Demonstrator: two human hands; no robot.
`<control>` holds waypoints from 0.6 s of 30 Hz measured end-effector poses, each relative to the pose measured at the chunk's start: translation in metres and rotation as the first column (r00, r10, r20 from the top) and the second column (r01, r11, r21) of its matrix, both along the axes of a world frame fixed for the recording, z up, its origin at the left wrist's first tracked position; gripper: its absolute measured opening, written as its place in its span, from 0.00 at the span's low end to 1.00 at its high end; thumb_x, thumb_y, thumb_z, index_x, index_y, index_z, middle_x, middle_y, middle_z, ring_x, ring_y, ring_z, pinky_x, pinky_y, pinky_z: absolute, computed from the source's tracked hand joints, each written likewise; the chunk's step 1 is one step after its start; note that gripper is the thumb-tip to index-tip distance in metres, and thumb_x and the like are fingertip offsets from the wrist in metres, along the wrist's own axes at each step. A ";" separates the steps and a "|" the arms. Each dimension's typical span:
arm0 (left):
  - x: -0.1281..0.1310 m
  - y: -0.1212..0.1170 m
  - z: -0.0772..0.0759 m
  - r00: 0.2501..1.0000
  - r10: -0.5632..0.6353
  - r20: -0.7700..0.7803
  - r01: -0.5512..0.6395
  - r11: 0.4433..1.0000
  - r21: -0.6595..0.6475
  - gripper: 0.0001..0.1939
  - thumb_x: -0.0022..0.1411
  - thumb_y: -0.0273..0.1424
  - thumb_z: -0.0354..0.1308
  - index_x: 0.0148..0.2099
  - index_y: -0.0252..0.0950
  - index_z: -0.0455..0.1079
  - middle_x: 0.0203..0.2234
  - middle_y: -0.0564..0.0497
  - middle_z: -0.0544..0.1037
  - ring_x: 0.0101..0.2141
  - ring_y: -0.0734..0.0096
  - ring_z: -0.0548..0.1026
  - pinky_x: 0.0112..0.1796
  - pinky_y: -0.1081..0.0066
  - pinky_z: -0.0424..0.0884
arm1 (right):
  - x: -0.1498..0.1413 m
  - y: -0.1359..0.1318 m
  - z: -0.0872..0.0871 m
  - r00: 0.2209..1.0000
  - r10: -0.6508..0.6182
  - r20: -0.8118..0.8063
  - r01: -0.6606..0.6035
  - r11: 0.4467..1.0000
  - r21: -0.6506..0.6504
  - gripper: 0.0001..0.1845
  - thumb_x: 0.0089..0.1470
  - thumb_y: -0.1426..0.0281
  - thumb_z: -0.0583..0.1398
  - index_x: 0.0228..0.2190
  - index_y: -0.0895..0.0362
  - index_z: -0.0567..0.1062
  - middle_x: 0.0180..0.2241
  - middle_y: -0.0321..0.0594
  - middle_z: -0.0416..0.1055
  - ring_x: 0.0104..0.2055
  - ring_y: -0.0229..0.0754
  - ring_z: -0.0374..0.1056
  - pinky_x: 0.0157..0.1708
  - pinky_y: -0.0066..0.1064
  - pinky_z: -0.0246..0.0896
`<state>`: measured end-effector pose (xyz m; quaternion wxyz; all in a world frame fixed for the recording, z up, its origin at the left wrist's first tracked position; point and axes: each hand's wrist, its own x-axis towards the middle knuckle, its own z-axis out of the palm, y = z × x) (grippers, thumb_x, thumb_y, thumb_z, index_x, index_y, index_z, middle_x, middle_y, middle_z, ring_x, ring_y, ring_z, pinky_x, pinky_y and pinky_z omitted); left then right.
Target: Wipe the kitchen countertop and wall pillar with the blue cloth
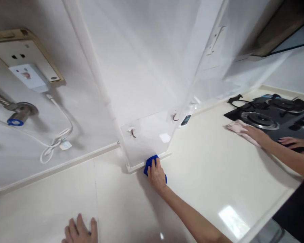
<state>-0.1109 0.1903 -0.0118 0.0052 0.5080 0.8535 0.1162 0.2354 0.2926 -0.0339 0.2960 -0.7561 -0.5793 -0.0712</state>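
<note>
My right hand (155, 175) is shut on a blue cloth (149, 163), pressing it on the white countertop (205, 175) at the foot of a white tiled column (144, 141). My left hand (79, 231) rests at the bottom edge of the view, palm down on the countertop, fingers spread and holding nothing. Further right, a co-worker's hand (253, 133) holds a pale pink cloth (239, 131) beside a black gas hob (268, 114). That co-worker's other hand (296, 143) lies on the hob.
A wall socket (22, 55) with a white plug and a white cable (58, 141) hangs on the left wall, above a metal hose with a blue valve (20, 116). A range hood (271, 37) sits above the hob. Dark clothing (296, 209) shows at the counter's edge.
</note>
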 end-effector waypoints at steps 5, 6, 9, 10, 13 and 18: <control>0.002 -0.002 0.003 1.000 0.015 0.026 -0.014 1.000 -0.014 0.42 0.61 0.53 0.31 0.67 0.31 0.55 0.68 0.33 0.54 0.69 0.43 0.48 0.65 0.42 0.46 | -0.064 -0.013 0.008 0.979 0.160 0.124 -0.140 0.978 -0.157 0.25 0.64 0.68 0.47 0.58 0.66 0.65 0.59 0.63 0.61 0.49 0.52 0.69 0.44 0.42 0.68; 0.002 -0.003 0.003 1.000 0.016 0.026 -0.015 1.000 -0.014 0.42 0.61 0.53 0.31 0.66 0.31 0.56 0.68 0.33 0.54 0.69 0.43 0.48 0.65 0.42 0.46 | -0.075 -0.014 0.012 0.969 0.215 0.122 -0.188 0.962 -0.199 0.25 0.64 0.68 0.48 0.58 0.65 0.65 0.60 0.62 0.61 0.50 0.52 0.68 0.45 0.42 0.67; 0.001 -0.004 0.003 1.000 0.013 0.015 -0.013 1.000 0.010 0.41 0.62 0.52 0.32 0.66 0.32 0.56 0.68 0.34 0.55 0.69 0.44 0.49 0.65 0.43 0.46 | -0.103 -0.015 0.028 0.845 0.531 0.064 -0.489 0.817 -0.306 0.25 0.61 0.68 0.51 0.58 0.57 0.65 0.62 0.54 0.61 0.51 0.52 0.66 0.50 0.47 0.65; 0.001 -0.005 0.004 1.000 0.012 0.011 -0.012 1.000 0.022 0.41 0.62 0.52 0.32 0.66 0.32 0.55 0.68 0.34 0.55 0.69 0.45 0.49 0.65 0.44 0.46 | -0.110 -0.015 0.034 0.781 0.624 0.028 -0.584 0.745 -0.321 0.25 0.60 0.67 0.52 0.58 0.55 0.65 0.62 0.51 0.61 0.53 0.53 0.65 0.53 0.51 0.62; -0.001 -0.005 0.004 1.000 0.005 0.011 -0.005 0.999 0.032 0.41 0.62 0.53 0.33 0.67 0.32 0.55 0.68 0.34 0.56 0.68 0.45 0.50 0.65 0.44 0.46 | -0.116 -0.019 0.050 0.680 0.729 -0.082 -0.715 0.633 -0.298 0.26 0.59 0.64 0.53 0.59 0.54 0.65 0.63 0.46 0.60 0.62 0.57 0.55 0.61 0.61 0.48; -0.005 -0.003 0.005 1.000 0.005 0.020 -0.006 0.999 0.031 0.41 0.60 0.54 0.35 0.66 0.34 0.55 0.68 0.34 0.56 0.68 0.45 0.50 0.64 0.43 0.49 | -0.067 -0.070 0.038 0.577 0.807 -0.126 -0.814 0.554 -0.177 0.30 0.59 0.61 0.54 0.61 0.53 0.62 0.64 0.44 0.60 0.68 0.55 0.48 0.67 0.59 0.34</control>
